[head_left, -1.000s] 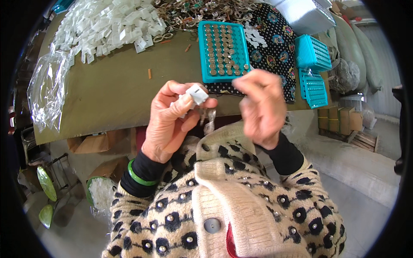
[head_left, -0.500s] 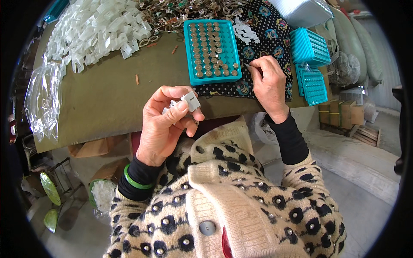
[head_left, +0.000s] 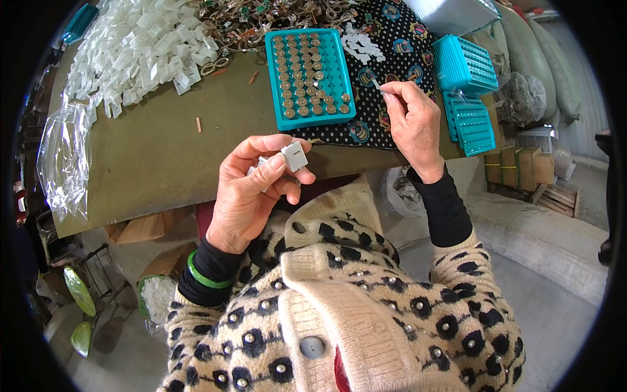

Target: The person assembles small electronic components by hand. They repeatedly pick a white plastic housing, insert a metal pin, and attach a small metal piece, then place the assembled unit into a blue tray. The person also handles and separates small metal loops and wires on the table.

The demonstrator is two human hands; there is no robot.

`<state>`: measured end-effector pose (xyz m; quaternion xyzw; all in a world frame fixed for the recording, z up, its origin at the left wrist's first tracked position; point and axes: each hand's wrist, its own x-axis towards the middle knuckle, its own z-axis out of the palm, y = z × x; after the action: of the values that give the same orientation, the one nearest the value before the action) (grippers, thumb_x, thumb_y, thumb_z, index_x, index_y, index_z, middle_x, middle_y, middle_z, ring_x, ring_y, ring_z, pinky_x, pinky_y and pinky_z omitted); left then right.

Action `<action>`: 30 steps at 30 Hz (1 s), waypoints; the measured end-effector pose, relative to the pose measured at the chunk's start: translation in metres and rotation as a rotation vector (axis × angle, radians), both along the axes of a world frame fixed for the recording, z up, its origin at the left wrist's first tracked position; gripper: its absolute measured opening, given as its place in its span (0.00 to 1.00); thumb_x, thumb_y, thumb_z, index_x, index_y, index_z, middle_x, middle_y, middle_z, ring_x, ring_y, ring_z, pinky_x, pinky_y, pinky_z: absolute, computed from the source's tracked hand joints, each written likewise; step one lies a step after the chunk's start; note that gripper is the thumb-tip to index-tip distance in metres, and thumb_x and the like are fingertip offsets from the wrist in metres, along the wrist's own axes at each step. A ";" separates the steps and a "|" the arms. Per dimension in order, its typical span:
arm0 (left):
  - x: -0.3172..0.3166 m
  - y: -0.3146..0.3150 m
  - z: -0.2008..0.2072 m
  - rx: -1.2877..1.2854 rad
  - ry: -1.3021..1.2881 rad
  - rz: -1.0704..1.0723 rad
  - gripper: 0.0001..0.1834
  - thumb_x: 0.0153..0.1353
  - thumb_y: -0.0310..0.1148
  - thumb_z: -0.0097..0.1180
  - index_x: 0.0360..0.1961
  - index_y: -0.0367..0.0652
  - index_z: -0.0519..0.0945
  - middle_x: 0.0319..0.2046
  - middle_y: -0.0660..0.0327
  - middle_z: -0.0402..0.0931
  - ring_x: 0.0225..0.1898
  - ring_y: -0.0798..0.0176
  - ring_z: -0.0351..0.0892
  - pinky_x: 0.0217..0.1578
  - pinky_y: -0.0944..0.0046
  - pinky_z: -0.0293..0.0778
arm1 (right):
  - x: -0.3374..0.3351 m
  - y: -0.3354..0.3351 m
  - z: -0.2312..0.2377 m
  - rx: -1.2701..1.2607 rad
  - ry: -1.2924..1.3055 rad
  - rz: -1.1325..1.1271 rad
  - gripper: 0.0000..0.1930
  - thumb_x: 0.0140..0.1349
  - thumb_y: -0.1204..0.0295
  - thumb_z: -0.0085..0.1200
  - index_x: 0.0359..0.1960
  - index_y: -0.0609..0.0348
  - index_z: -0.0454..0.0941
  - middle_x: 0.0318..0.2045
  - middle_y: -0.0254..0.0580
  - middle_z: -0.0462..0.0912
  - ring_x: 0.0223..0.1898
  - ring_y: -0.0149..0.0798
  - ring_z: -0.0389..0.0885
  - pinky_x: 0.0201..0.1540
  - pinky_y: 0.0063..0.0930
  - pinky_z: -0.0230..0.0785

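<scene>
Between the thumb and fingers of my left hand (head_left: 251, 179) sits a small square white plastic piece (head_left: 294, 157); more white bits show behind the thumb, too hidden to name. My right hand (head_left: 415, 124) is raised over the dark patterned cloth (head_left: 359, 114), pinching a thin small white piece (head_left: 375, 83) between thumb and forefinger. Beyond and between the hands lies a teal tray (head_left: 338, 55) with rows of round metallic button-like parts (head_left: 299, 75). Its right-hand columns are mostly unfilled. Several flat white pieces (head_left: 361, 46) lie on the cloth, just past the tray's right edge.
Translucent white plastic pieces (head_left: 140, 49) are heaped at the far left, beside clear plastic wrap (head_left: 64, 163). A tangle of wires and small parts (head_left: 274, 14) lies at the back. Stacked teal trays (head_left: 465, 64) stand right. The olive tabletop (head_left: 157, 157) ends just before my body.
My right hand has lifted slightly, and a thin white piece now shows in its pinch. My left hand keeps its hold on the square piece. The whole view has shifted a little.
</scene>
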<state>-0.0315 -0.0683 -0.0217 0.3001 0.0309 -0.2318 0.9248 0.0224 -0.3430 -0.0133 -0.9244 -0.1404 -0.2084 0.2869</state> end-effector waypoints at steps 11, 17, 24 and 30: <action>-0.003 0.001 0.004 -0.043 0.048 0.001 0.14 0.67 0.28 0.56 0.53 0.40 0.77 0.51 0.43 0.77 0.41 0.55 0.85 0.29 0.66 0.83 | -0.026 0.035 0.037 0.766 0.375 0.079 0.01 0.65 0.80 0.55 0.37 0.65 0.76 0.31 0.35 0.81 0.30 0.22 0.77 0.34 0.16 0.71; -0.006 0.007 0.004 -0.042 0.034 0.042 0.13 0.65 0.28 0.58 0.50 0.42 0.78 0.45 0.46 0.80 0.35 0.56 0.84 0.28 0.65 0.82 | -0.045 0.086 0.039 0.816 0.376 0.433 0.04 0.63 0.84 0.54 0.37 0.65 0.74 0.36 0.41 0.79 0.35 0.27 0.78 0.38 0.20 0.73; -0.011 0.014 0.007 -0.097 0.034 0.050 0.14 0.66 0.29 0.57 0.51 0.38 0.78 0.35 0.52 0.80 0.31 0.59 0.82 0.27 0.65 0.82 | -0.042 0.108 0.029 0.605 0.234 0.446 0.04 0.63 0.81 0.56 0.36 0.62 0.73 0.35 0.42 0.77 0.33 0.33 0.77 0.39 0.24 0.72; -0.011 0.012 0.008 -0.109 0.083 0.046 0.13 0.67 0.29 0.56 0.51 0.37 0.77 0.35 0.54 0.81 0.32 0.61 0.83 0.29 0.63 0.83 | -0.044 0.112 0.031 0.541 0.244 0.442 0.05 0.62 0.82 0.56 0.36 0.62 0.73 0.35 0.42 0.77 0.33 0.34 0.78 0.38 0.25 0.71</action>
<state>-0.0427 -0.0559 -0.0138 0.2388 0.0633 -0.2239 0.9428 -0.0213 -0.2314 0.0175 -0.7806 -0.2414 -0.0594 0.5734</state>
